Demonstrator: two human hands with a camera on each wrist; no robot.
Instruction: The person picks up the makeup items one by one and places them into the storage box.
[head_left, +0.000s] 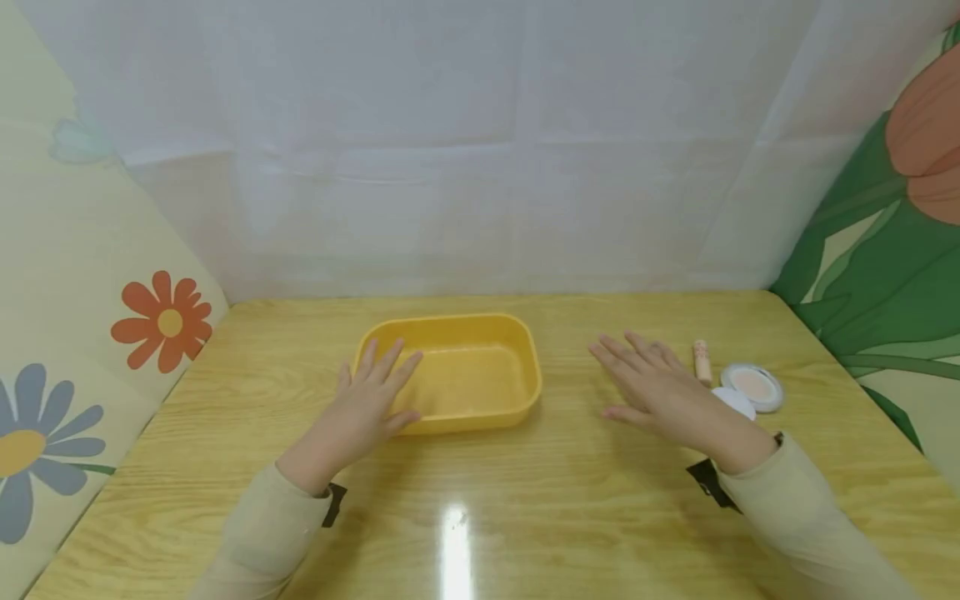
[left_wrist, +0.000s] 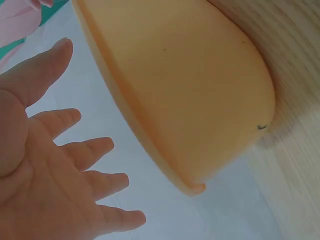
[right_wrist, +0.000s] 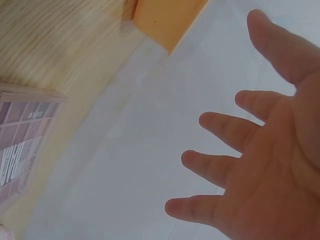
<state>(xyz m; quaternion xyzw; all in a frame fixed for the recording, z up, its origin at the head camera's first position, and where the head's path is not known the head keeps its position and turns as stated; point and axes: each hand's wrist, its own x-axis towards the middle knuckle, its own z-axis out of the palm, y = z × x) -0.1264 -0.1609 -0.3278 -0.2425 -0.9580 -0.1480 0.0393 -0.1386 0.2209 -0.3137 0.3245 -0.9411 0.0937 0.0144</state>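
Observation:
A yellow plastic tub point(head_left: 450, 421) with rounded corners stands on the wooden table. My left hand point(head_left: 360, 412) hovers over its left end with the fingers spread. In the left wrist view the tub's outer wall point(left_wrist: 200, 90) shows beside the hand, apart from the fingertips. My right hand point(head_left: 660, 392) is held in the air right of the tub, palm down, fingers straight and holding nothing. Near it are a small peach tube point(head_left: 702, 362), a round compact point(head_left: 752, 386) and a white disc point(head_left: 735, 402) partly covered by the wrist. An eyeshadow palette point(right_wrist: 22, 140) appears in the right wrist view.
A white cloth point(head_left: 480, 167) hangs behind the table point(head_left: 525, 517). Flower-patterned panels stand at the left point(head_left: 90, 250) and right point(head_left: 885, 283). Dark straps point(head_left: 333, 504) show at both wrists, and a bright reflection lies on the tabletop in front.

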